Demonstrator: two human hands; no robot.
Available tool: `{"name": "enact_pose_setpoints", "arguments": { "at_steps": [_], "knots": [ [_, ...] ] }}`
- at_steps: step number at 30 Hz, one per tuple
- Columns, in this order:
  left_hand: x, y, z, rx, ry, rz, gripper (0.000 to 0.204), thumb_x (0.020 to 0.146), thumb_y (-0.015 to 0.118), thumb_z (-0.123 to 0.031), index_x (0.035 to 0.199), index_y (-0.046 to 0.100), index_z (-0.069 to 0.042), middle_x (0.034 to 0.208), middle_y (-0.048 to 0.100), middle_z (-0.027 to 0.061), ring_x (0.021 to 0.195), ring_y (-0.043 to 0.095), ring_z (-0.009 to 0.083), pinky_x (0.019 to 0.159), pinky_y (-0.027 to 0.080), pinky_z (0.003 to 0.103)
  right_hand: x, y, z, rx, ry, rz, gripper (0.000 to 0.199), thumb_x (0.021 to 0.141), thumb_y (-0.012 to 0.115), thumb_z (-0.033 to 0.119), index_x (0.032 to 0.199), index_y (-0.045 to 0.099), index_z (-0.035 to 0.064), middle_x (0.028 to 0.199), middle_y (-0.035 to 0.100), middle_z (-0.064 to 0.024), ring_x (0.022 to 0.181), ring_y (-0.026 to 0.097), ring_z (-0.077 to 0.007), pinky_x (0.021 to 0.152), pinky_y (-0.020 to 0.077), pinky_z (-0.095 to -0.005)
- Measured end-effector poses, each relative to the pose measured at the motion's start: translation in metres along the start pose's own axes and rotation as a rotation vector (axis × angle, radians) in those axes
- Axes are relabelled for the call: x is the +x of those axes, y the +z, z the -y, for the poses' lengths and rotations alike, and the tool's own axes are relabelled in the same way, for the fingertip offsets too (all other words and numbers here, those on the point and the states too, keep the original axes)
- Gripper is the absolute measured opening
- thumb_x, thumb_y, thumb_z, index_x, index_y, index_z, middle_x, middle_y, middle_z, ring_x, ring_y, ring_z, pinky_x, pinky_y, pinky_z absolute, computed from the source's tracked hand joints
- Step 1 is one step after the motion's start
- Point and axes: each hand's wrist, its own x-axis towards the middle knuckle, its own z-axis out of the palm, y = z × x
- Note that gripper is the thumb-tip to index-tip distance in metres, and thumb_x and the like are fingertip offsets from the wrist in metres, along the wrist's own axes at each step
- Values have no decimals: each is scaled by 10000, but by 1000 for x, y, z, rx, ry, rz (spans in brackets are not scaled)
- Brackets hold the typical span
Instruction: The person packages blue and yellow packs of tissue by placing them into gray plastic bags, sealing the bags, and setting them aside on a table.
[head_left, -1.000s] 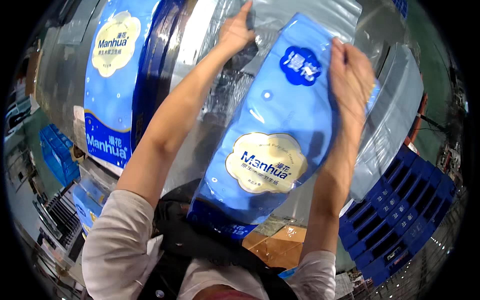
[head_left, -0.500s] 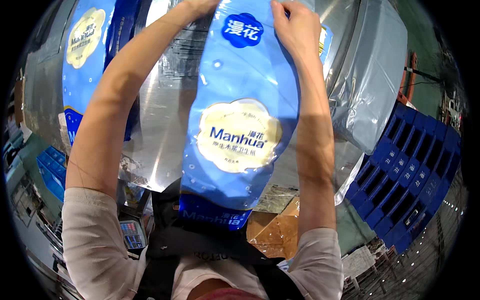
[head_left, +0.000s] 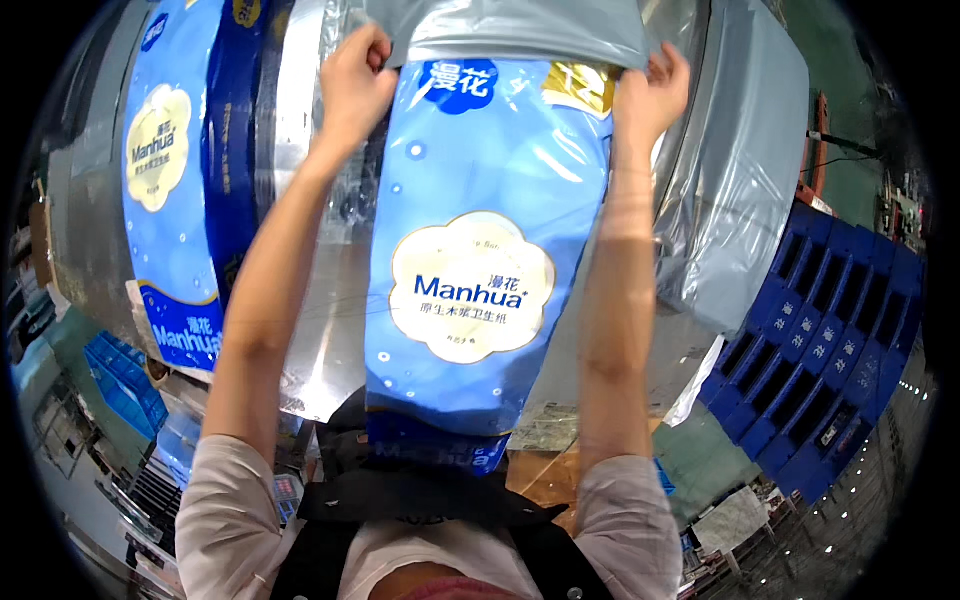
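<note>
Dark blue slotted crates (head_left: 822, 345) at right, red frame (head_left: 820, 155) beyond; bright blue crate (head_left: 128, 388) at left; brown cardboard (head_left: 540, 480) low centre; green floor (head_left: 845, 65) at sides

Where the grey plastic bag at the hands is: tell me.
In the head view, the grey plastic bag is at top centre, between the left hand and right hand, its near edge over the far end of the central blue tissue pack.
</note>
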Motion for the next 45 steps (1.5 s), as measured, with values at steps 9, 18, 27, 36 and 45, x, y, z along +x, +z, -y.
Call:
{"name": "enact_pose_setpoints", "arguments": {
  "at_steps": [9,18,27,36,45],
  "knots": [
    [-15,-1,36,86,-235,338,270,733,573,-215,889,606,3,851,602,222,792,592,367,684,459,387,-11,-18,4,-822,-373,557,108,695,521,79,643,547,-12,631,549,-165,641,555,-358,581,403,-407],
    [-353,-175,-47,-64,-282,933,525,682,597,-131,1166,472,33,1056,522,292,935,529,417,821,420,415,-347,-289,103,-732,136,1092,260,755,430,67,940,559,-63,985,539,-247,924,507,-388,844,386,-470],
    [-361,-170,-110,-659,-1014,722,234,791,576,-101,1015,579,-31,785,613,49,587,547,112,494,442,265,-367,-262,151,-269,454,833,351,715,551,39,1050,509,-58,900,607,-157,780,601,-288,778,478,-365],
    [-428,-196,-45,-370,-894,700,246,832,505,-196,722,585,10,591,576,65,473,525,110,432,426,238,-347,-295,159,-879,386,804,244,724,586,221,602,552,12,632,566,-177,612,562,-336,576,439,-417],
    [-436,-207,-46,-313,-722,693,302,842,449,-204,769,588,53,665,621,127,542,586,154,513,485,272,-387,-195,126,-558,297,1173,479,828,397,398,1120,529,43,1172,510,-165,1130,423,-340,962,320,-390]
  ]
}}
